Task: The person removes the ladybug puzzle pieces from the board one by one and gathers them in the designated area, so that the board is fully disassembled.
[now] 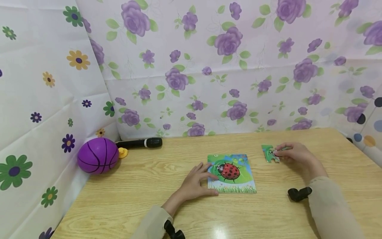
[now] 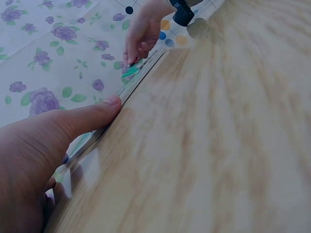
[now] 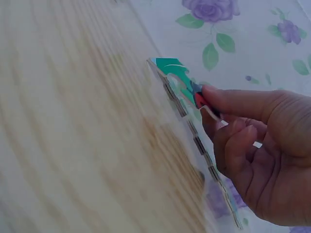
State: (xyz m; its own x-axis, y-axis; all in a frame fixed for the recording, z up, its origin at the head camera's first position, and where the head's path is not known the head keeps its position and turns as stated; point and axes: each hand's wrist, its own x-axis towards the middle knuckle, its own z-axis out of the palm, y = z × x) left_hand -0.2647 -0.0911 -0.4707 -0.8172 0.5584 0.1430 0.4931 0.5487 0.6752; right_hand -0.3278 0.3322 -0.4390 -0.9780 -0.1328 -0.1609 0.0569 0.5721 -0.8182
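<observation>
A square picture board with a red ladybug (image 1: 231,172) lies flat on the wooden table. My left hand (image 1: 194,183) rests at its left side, fingers spread over the edge and the thumb by the near left corner. To the right of the board, my right hand (image 1: 298,155) pinches a small puzzle piece (image 3: 199,99) between thumb and index finger. That piece is at the right side of a few green jigsaw pieces (image 1: 267,152) on the table. Whether it is locked into them I cannot tell, as the fingertips cover part of it.
At the back left sit a purple ball (image 1: 98,156) with black lines, a small yellow rubber duck (image 1: 122,152) and a black microphone (image 1: 140,143). Flowered cloth (image 1: 179,99) hangs along the table's back and left edges.
</observation>
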